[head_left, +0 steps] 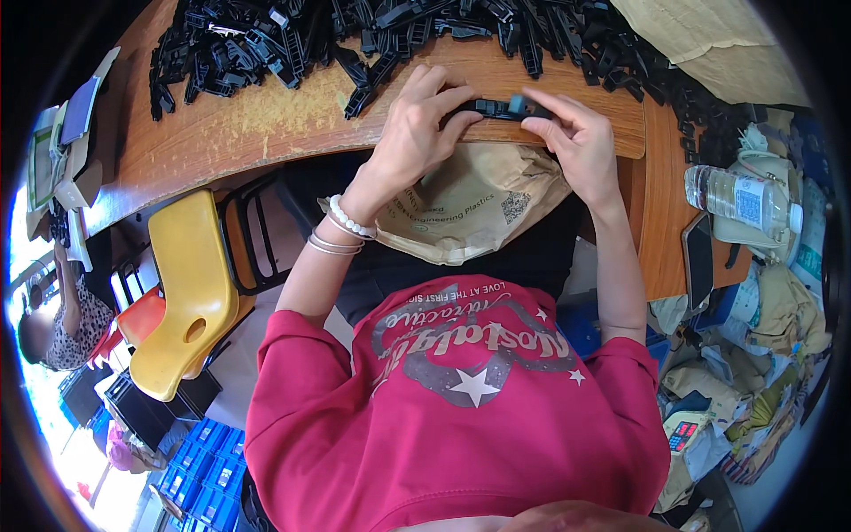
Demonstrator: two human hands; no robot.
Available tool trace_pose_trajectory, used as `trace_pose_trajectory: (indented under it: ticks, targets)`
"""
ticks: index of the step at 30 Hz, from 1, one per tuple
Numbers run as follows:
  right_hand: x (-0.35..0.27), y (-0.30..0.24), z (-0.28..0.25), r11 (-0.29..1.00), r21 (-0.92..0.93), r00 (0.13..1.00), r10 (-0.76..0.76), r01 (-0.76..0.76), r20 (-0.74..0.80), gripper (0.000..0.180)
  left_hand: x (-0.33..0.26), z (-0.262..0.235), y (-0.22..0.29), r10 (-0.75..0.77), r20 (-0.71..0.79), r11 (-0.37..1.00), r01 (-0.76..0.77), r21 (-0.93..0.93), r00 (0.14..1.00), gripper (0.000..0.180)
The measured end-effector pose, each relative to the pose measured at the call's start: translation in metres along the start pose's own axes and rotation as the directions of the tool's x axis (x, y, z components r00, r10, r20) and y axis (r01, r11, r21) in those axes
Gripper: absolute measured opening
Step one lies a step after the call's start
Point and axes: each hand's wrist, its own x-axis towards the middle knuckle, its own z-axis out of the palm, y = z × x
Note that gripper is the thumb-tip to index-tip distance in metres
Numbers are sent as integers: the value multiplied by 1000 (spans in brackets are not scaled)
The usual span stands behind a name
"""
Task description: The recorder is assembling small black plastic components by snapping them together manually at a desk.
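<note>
A small, long black plastic part (489, 108) is held level above the front edge of the wooden table, between my two hands. My left hand (423, 117) is closed on its left end, thumb and fingers pinching it. At its other end, the thumb and forefinger of my right hand (576, 135) close round the tip. A small blue-grey piece (517, 104) shows by the right fingertips; what it is I cannot make out. Just below the hands, an open brown paper bag (443, 239) rests at my lap against the table edge.
Many loose black plastic parts (257, 53) are heaped along the table's far side. At right are a clear plastic bottle (740, 197), a phone (698, 257) and more brown paper (718, 44). A yellow chair (182, 266), blue crates (208, 470) and another person (66, 319) are at left.
</note>
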Motion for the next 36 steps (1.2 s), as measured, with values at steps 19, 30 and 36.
trace_pose_trajectory:
  ticks: [19,30,36]
  targets:
    - [6,13,8,983,93,975,-168,156,143,18,9,-8,4,50,150,994,-34,-104,987,32]
    - [39,36,-23,565,-823,770,-548,54,-326,13,70,41,13,393,289,748,-486,451,873,27]
    - [13,20,-16,923,-379,835,-265,74,-483,20,29,34,15,374,101,914,-385,127,922,27]
